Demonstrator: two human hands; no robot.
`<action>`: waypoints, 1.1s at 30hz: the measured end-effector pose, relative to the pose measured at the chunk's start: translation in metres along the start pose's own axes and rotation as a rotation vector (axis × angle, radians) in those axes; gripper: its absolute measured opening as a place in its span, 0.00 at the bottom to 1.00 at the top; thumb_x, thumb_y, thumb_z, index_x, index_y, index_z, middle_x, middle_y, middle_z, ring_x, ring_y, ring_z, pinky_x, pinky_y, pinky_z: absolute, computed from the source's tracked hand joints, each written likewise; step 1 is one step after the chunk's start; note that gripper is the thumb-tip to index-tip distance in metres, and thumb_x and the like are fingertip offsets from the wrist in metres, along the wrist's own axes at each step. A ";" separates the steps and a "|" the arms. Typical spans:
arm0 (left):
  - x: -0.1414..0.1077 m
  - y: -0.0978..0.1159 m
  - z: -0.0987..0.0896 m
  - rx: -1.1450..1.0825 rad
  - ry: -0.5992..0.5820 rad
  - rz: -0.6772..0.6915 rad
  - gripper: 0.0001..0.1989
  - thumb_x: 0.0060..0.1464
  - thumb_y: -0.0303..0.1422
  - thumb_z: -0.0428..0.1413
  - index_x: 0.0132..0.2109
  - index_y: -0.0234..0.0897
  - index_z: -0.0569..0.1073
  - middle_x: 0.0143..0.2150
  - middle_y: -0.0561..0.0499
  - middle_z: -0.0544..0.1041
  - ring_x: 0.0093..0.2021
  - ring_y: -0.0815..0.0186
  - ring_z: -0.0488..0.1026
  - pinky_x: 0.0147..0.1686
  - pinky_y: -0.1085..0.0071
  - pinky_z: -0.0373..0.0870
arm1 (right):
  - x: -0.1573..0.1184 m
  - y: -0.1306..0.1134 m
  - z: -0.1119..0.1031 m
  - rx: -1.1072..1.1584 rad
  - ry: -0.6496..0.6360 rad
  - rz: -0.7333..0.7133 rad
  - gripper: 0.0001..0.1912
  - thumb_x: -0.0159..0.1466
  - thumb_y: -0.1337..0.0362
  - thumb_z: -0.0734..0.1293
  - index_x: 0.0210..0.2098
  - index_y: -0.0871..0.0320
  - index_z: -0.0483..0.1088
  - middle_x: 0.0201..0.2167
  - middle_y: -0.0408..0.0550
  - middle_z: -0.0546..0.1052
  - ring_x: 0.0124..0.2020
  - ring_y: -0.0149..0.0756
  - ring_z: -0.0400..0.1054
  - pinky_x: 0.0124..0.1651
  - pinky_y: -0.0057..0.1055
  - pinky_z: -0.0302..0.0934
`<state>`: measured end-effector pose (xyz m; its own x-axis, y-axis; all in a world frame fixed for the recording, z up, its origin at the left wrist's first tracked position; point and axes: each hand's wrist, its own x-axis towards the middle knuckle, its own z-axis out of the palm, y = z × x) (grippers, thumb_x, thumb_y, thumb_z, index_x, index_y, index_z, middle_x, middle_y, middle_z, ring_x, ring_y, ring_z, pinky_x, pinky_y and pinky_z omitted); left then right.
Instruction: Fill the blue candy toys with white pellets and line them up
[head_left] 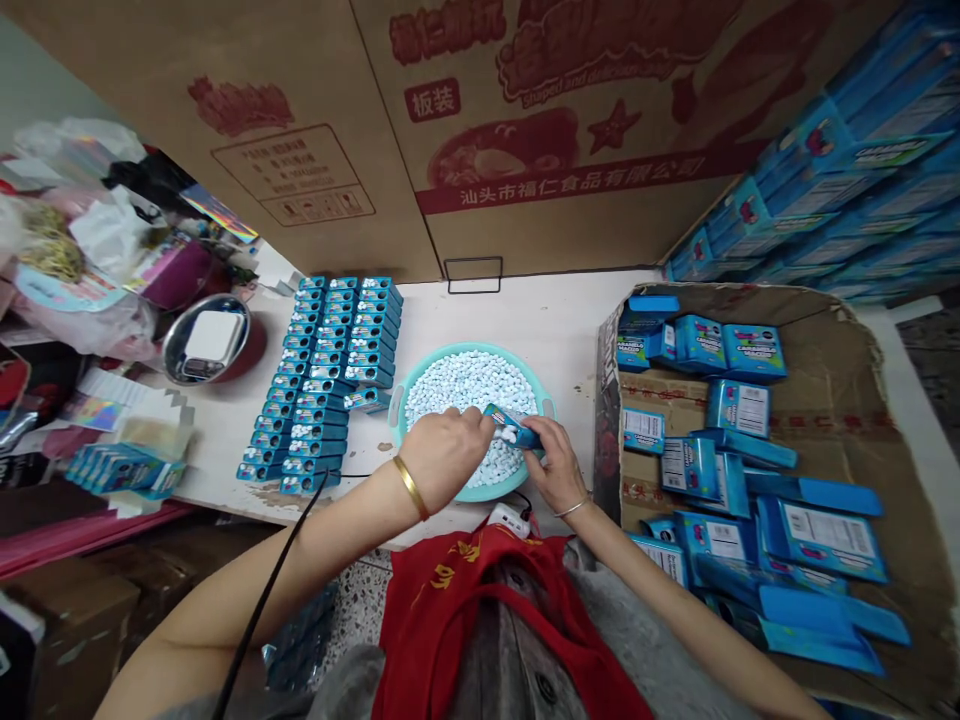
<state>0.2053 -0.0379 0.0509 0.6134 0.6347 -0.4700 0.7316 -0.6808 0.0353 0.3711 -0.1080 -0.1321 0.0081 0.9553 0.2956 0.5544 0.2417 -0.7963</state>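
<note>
Well left of the fingers, loose plastic bags (75,260) lie heaped beside a steel bowl (210,340) holding a white square block, on the white worktop (525,310). Nearer the fingers, rows of small blue packets (322,380) lie close-packed, ending just left of a teal basin (427,385) full of white pellets (469,395). The basin sits directly below the fingers. Left hand (442,458), gold bangle on wrist: fingers (480,425) closed at the open end of a slim blue packet (517,430), white pellets showing at its mouth; whether they pinch pellets or the packet itself cannot be told. Right hand (551,462), thin bracelet on wrist: fingers (536,437) clenched around the packet's far end. The packet is held above the basin, between both hands. Right of the fingers, blue cartons (750,500) lie scattered in a shallow cardboard tray (847,350), with further blue cartons (825,170) stacked beyond it.
</note>
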 end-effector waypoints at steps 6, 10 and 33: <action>0.009 -0.048 0.049 -0.053 0.113 -0.140 0.11 0.61 0.26 0.45 0.48 0.36 0.67 0.43 0.44 0.72 0.45 0.58 0.71 0.39 0.66 0.68 | 0.000 0.006 -0.006 0.017 0.047 0.071 0.21 0.60 0.71 0.59 0.52 0.55 0.63 0.48 0.53 0.70 0.52 0.44 0.64 0.56 0.49 0.60; 0.036 -0.081 0.128 -0.288 -0.017 -0.267 0.12 0.59 0.22 0.45 0.47 0.33 0.68 0.47 0.41 0.72 0.48 0.57 0.71 0.44 0.63 0.68 | 0.002 0.009 -0.021 0.030 0.098 0.109 0.18 0.61 0.69 0.60 0.51 0.55 0.64 0.47 0.52 0.71 0.51 0.44 0.65 0.56 0.48 0.60; 0.007 -0.062 0.068 -0.537 0.173 0.122 0.11 0.60 0.34 0.50 0.48 0.36 0.67 0.43 0.46 0.74 0.42 0.64 0.71 0.44 0.69 0.66 | 0.006 0.000 -0.016 -0.026 0.051 0.039 0.22 0.59 0.72 0.59 0.53 0.53 0.63 0.48 0.53 0.70 0.52 0.45 0.63 0.56 0.51 0.60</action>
<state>0.1435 -0.0162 -0.0147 0.7095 0.6447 -0.2845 0.6731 -0.5003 0.5446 0.3849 -0.1052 -0.1220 0.0717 0.9538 0.2918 0.5745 0.1997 -0.7938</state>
